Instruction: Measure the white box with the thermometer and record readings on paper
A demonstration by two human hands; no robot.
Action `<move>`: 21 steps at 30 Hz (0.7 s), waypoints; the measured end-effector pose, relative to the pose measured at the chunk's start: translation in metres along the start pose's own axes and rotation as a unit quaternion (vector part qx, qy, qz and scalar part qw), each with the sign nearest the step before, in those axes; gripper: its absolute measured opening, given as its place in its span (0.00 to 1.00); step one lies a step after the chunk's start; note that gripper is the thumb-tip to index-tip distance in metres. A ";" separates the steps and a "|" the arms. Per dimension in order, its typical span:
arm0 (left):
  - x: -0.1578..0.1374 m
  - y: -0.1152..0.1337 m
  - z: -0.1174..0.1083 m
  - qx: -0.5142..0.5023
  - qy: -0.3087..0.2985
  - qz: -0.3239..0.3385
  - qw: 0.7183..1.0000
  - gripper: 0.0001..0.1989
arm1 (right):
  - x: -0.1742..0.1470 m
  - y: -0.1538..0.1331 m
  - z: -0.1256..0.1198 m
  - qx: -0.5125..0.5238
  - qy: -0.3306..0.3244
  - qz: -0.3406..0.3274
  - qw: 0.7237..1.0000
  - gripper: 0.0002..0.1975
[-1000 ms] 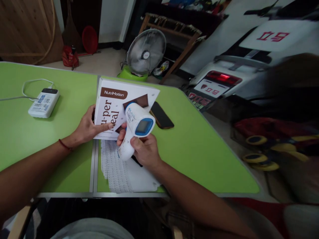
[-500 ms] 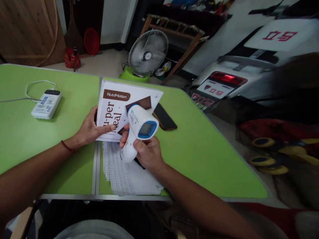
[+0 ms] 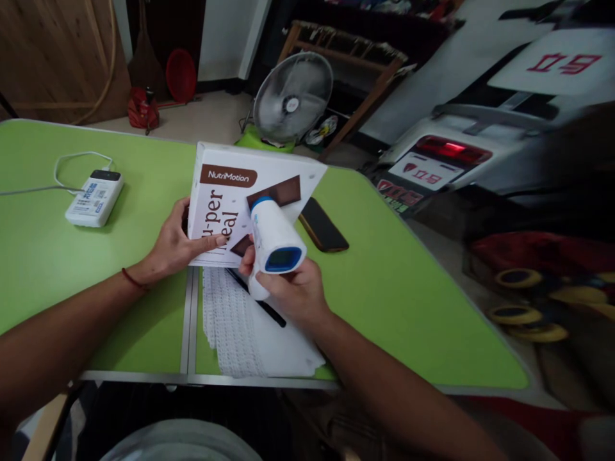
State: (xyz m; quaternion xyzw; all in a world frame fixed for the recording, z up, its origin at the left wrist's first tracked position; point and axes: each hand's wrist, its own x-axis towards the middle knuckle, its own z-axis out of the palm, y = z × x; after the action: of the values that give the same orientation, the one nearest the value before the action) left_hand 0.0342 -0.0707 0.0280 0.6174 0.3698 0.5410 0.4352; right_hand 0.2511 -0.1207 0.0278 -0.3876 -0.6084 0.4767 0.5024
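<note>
My left hand [image 3: 176, 240] grips the left side of a white box [image 3: 278, 168] with brown "NutriMotion" lettering, thumb across its front. The box stands tilted above the green table. In my right hand [image 3: 298, 288] is a white and blue infrared thermometer [image 3: 276, 234], fingers wrapped round its handle. Its screen end faces me and its front end points at the box, hiding part of the print; whether they touch I cannot tell. Below lie printed paper sheets [image 3: 235, 333] with a black pen [image 3: 269, 312] on them.
A dark phone [image 3: 324, 224] lies right of the box. On the left, a white power bank-like device [image 3: 96, 198] has cables attached. The green table [image 3: 398, 307] has a metal seam. Beyond it are a fan [image 3: 293, 99] and a white scooter [image 3: 432, 147].
The thermometer has tipped, its front end now turned more toward the box and its screen lower. More of the pen shows. My left hand still holds the box.
</note>
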 end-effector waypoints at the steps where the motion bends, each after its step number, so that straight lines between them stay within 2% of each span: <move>1: 0.001 0.000 -0.001 -0.005 0.005 0.010 1.000 0.37 | 0.002 0.002 -0.004 -0.036 0.005 -0.005 0.999 0.15; 3: 0.005 -0.002 -0.006 -0.012 0.016 0.027 0.999 0.38 | 0.010 0.007 -0.014 -0.115 0.018 -0.018 0.993 0.15; 6: 0.012 -0.007 -0.016 -0.006 0.030 0.045 0.999 0.38 | 0.025 0.014 -0.035 -0.240 0.017 -0.042 0.970 0.23; 9: 0.019 -0.015 -0.027 0.014 0.037 0.046 0.998 0.38 | 0.040 0.017 -0.057 -0.372 -0.030 -0.065 0.925 0.28; 12: 0.023 -0.025 -0.033 0.037 0.034 0.053 0.997 0.38 | 0.048 0.018 -0.073 -0.486 -0.065 -0.054 0.870 0.29; 15: 0.026 -0.032 -0.034 0.065 0.026 0.068 0.995 0.38 | 0.051 0.021 -0.080 -0.551 -0.101 -0.008 0.829 0.29; 17: 0.027 -0.033 -0.035 0.087 0.009 0.074 0.993 0.37 | 0.052 0.024 -0.081 -0.571 -0.123 0.013 0.811 0.27; 21: 0.034 -0.018 -0.052 0.200 -0.082 0.079 0.973 0.39 | 0.053 0.029 -0.081 -0.574 -0.151 0.010 0.805 0.21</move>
State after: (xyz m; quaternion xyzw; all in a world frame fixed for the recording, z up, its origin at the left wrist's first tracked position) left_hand -0.0120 -0.0254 0.0245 0.7612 0.3841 0.4362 0.2877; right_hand 0.3199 -0.0476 0.0162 -0.5344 -0.8353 0.0975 0.0852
